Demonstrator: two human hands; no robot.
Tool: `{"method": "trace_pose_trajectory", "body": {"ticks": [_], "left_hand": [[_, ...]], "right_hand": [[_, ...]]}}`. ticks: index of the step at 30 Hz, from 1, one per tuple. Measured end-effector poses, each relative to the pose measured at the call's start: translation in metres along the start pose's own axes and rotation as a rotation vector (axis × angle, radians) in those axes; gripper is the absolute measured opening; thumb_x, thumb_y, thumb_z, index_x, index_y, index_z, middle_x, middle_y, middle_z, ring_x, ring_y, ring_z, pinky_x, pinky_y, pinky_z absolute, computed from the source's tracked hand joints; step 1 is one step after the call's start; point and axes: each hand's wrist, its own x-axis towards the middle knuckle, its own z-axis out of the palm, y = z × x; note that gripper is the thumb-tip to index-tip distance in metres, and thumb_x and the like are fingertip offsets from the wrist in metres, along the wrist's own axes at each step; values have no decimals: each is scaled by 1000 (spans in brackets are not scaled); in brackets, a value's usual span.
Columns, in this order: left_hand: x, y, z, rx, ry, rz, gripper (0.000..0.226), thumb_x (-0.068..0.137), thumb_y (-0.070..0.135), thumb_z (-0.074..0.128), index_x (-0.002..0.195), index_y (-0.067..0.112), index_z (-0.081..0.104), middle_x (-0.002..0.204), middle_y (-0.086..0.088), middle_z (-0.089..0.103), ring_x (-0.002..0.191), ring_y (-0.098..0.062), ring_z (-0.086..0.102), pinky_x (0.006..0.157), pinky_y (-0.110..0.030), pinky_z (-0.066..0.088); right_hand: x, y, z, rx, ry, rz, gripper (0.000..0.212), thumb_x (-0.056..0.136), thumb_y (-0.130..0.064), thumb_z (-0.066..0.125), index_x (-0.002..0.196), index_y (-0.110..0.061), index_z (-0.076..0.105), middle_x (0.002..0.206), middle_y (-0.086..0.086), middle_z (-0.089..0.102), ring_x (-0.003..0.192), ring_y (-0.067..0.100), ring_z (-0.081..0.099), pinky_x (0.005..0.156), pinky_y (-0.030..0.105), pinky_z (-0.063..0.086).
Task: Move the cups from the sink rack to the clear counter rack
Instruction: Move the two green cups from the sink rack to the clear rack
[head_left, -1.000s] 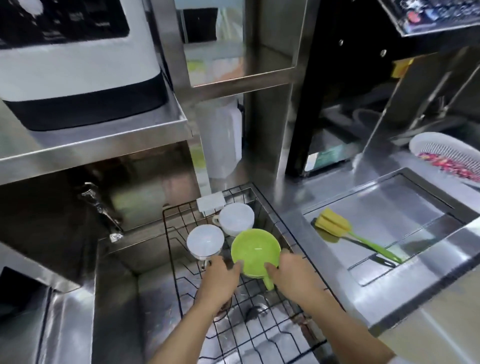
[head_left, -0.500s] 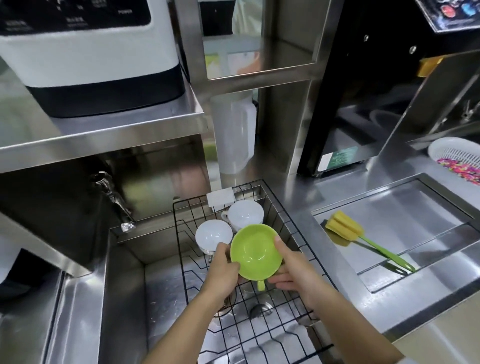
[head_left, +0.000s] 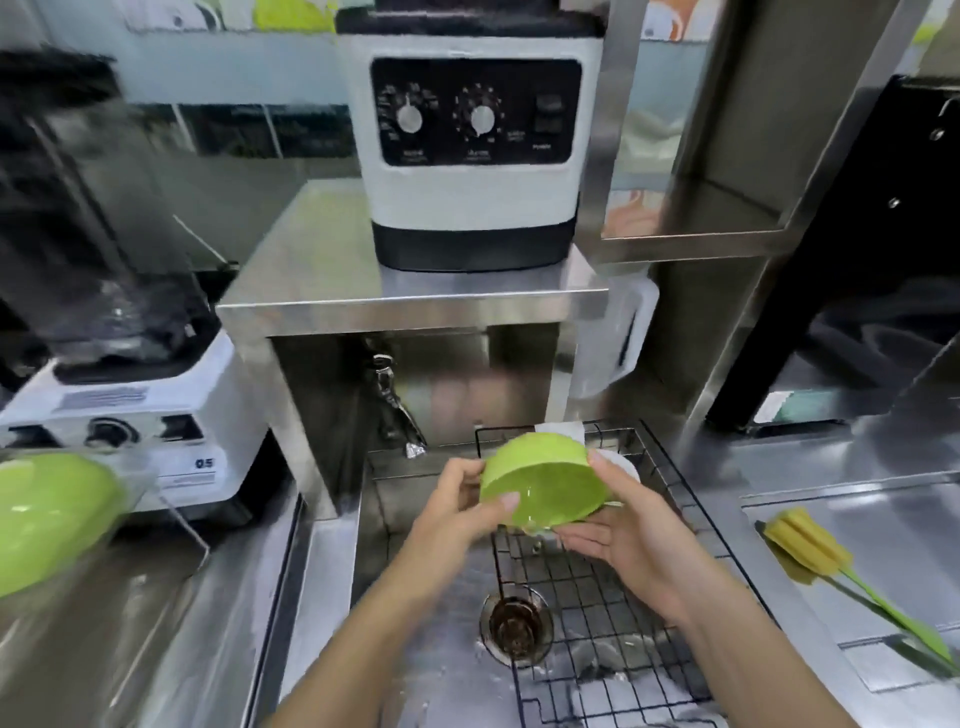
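A green cup (head_left: 543, 486) is held upside down above the black wire sink rack (head_left: 597, 587), lifted off it. My left hand (head_left: 457, 506) grips its left side, thumb on the wall. My right hand (head_left: 623, 530) holds its right side and cradles the rim from below. A white cup (head_left: 621, 462) shows only as a sliver behind my right fingers. At the far left, another green cup (head_left: 49, 514) sits in the clear counter rack (head_left: 171, 514), blurred.
The sink drain (head_left: 514, 623) lies below the cup. A tap (head_left: 395, 405) hangs under a steel shelf (head_left: 415, 296) carrying a white appliance (head_left: 467, 140). A blender base (head_left: 130, 426) stands left. A yellow sponge brush (head_left: 810, 545) lies on the right basin cover.
Both hands have lifted the green cup off the sink rack and tipped it so its side faces me. The view has swung left, bringing in the clear rack and the blender.
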Motion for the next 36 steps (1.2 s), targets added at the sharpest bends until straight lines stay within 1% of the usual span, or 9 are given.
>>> {"method": "trace_pose_trajectory", "body": {"ticks": [2, 6, 11, 16, 21, 26, 30, 33, 36], "left_hand": [[-18, 15, -23, -131, 43, -26, 35, 66, 47, 70, 89, 24, 58, 98, 4, 67, 89, -11, 65, 79, -27, 48], [-55, 41, -65, -169, 263, 47, 60, 52, 64, 69, 91, 21, 53, 95, 3, 62, 91, -13, 61, 87, -37, 47], [-109, 66, -125, 24, 467, 146, 75, 39, 65, 73, 100, 34, 41, 105, 9, 56, 80, 10, 59, 66, -9, 45], [-155, 75, -179, 22, 606, 223, 78, 35, 50, 78, 101, 34, 39, 109, 9, 49, 85, 10, 57, 67, -14, 50], [-187, 73, -223, 40, 643, 275, 77, 44, 29, 85, 103, 32, 37, 115, 3, 45, 86, 10, 57, 63, -13, 51], [-206, 75, -274, 240, 628, 230, 89, 35, 44, 86, 107, 43, 33, 121, 16, 46, 101, 14, 50, 77, -11, 47], [-213, 78, -319, 366, 571, 187, 106, 38, 36, 92, 120, 37, 25, 131, 20, 40, 116, 18, 39, 93, -9, 38], [-210, 76, -350, 509, 565, 150, 102, 44, 28, 92, 115, 42, 21, 122, 30, 34, 109, 26, 36, 81, 9, 28], [-202, 74, -377, 620, 607, 114, 106, 46, 28, 91, 119, 41, 16, 123, 21, 32, 112, 5, 38, 78, 9, 26]], "right_hand": [[-2, -4, 25, -8, -62, -44, 56, 59, -54, 66, 106, -24, 67, 103, 12, 72, 95, 30, 68, 87, 39, 48], [-6, -9, 87, -123, -177, -119, 67, 55, -51, 76, 102, -7, 59, 111, 18, 66, 97, 32, 66, 90, 43, 48], [-10, -19, 173, -304, -381, -283, 66, 44, -60, 80, 91, -18, 61, 98, 13, 72, 101, 33, 64, 97, 48, 45], [-5, -19, 247, -436, -658, -326, 64, 47, -41, 77, 104, -20, 58, 84, -9, 74, 80, 3, 68, 68, 16, 50], [-1, -9, 305, -497, -816, -362, 65, 44, -34, 80, 105, -28, 58, 99, -6, 66, 83, -1, 67, 65, 13, 51], [5, -6, 350, -617, -881, -468, 75, 40, -37, 88, 107, -44, 55, 109, -20, 66, 98, -2, 63, 75, 13, 50], [11, -7, 389, -819, -866, -577, 83, 33, -52, 86, 102, -67, 43, 110, -37, 56, 104, -14, 53, 84, 10, 45], [21, -4, 421, -1007, -841, -676, 97, 36, -55, 85, 120, -56, 35, 114, -38, 44, 108, -8, 49, 87, 10, 35], [35, 1, 450, -1127, -810, -696, 106, 44, -49, 85, 132, -42, 27, 120, -20, 45, 113, 5, 45, 91, 23, 37]]}}
